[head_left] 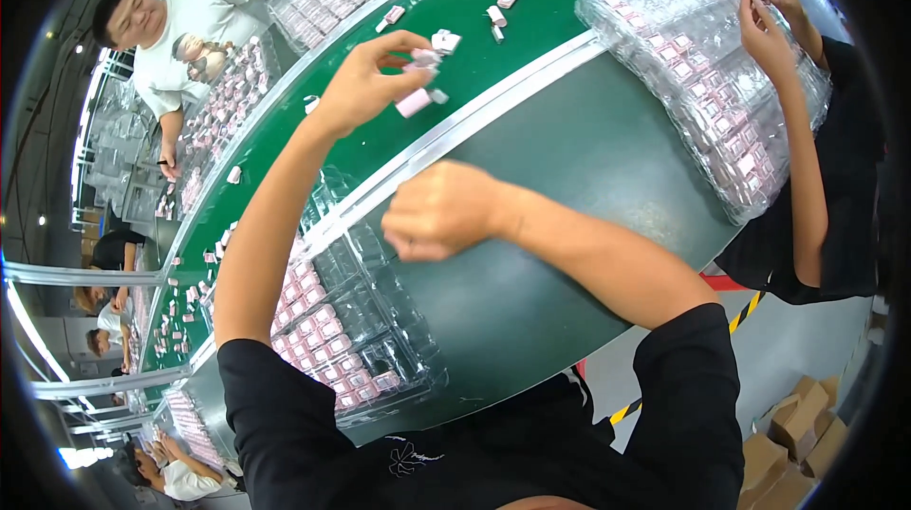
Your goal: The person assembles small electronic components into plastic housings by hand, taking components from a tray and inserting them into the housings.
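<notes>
My left hand (365, 83) reaches over the green conveyor belt (380, 135). Its thumb and fingers close around a small pink-and-white part (424, 61), somewhat blurred. Just below that lies another pink part (414, 104), and a white one (446, 42) is by the fingertips. My right hand (441, 211) is a closed fist above the dark green table (560, 187), its back turned up; anything inside it is hidden. Beside my left forearm sits a clear plastic tray (380, 268), with rows of pink-and-white parts (318, 334) filling part of its pockets.
A metal rail (493, 102) separates belt and table. More parts (498, 17) lie scattered along the belt. At right, a person's hands (773, 21) work over stacked clear trays (702, 83). Across the belt another person stands at filled trays (223, 111). Cardboard boxes (802, 429) are at lower right.
</notes>
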The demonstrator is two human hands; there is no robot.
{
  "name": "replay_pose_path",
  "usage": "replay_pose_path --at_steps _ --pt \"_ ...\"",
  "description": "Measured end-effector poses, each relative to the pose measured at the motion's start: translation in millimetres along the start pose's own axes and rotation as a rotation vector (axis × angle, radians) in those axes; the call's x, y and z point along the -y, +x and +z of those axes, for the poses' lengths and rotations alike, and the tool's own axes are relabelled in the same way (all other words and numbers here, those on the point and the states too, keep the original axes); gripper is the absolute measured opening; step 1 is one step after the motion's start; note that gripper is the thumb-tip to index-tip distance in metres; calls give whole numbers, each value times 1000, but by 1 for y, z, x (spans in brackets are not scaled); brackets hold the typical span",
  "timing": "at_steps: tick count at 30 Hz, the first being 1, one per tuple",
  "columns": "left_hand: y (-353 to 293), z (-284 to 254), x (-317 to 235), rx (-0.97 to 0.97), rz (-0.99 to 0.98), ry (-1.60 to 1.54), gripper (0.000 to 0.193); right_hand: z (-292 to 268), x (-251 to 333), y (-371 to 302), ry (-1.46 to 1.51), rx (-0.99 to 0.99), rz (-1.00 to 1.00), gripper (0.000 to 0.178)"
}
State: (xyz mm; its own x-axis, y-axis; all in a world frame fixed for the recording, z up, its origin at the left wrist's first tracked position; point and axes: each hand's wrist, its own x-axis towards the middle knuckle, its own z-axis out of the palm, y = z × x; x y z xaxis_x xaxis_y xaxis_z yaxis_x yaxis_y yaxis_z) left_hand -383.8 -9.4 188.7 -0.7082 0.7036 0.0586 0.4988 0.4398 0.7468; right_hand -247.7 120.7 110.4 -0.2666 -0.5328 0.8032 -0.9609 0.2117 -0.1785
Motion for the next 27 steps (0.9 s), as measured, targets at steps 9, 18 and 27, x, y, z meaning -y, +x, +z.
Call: replay_pose_path --at_steps 9,18,27 --pt "44 27 7 -161 39 590 50 14 22 0 0 79 -21 22" --pt "114 94 46 -234 1 534 108 16 22 -3 -34 190 19 19" --pt "149 72 72 -254 6 785 106 48 98 1 -139 190 314 12"
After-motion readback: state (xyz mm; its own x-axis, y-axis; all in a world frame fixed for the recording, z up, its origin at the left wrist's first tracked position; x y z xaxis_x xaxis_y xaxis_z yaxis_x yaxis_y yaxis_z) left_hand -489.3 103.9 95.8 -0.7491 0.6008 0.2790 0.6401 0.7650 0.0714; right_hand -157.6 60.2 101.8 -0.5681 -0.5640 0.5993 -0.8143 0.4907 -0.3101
